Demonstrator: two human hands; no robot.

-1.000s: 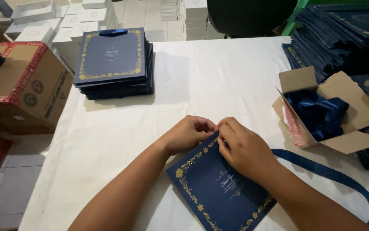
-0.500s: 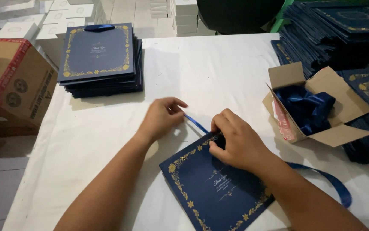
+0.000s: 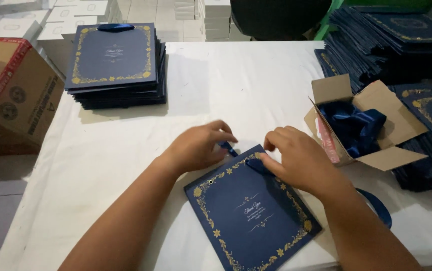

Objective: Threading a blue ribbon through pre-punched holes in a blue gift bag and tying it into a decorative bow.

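1. Here, the navy paper bag with gold border is lying flat on the white desk, its top edge turned away from the person; this is placing the punched holes within reach of both hands.
2. The left hand is resting at the bag's upper left edge, its fingers pinching a short end of blue ribbon. The grip is keeping the ribbon end under control close to the edge.
3. The right hand is pressing on the bag's top edge, its fingers closing on a fold of the same ribbon at a hole. Whether the ribbon is passing through that hole is probably not decidable here, since the hand is covering it.
4. The ribbon tail is looping out on the desk behind the right wrist, lying slack so it is not pulling on the bag.
5. A second eyelet near the left corner is standing empty.
6. An open cardboard box holding more blue ribbon is sitting just right of the hands, near enough to reach.
7. A stack of finished bags, a ribbon handle showing on the top one, is sitting at the far left of the desk, well apart from the working area.
8. More flat navy bags are piling up at the far right, beside and behind the box.
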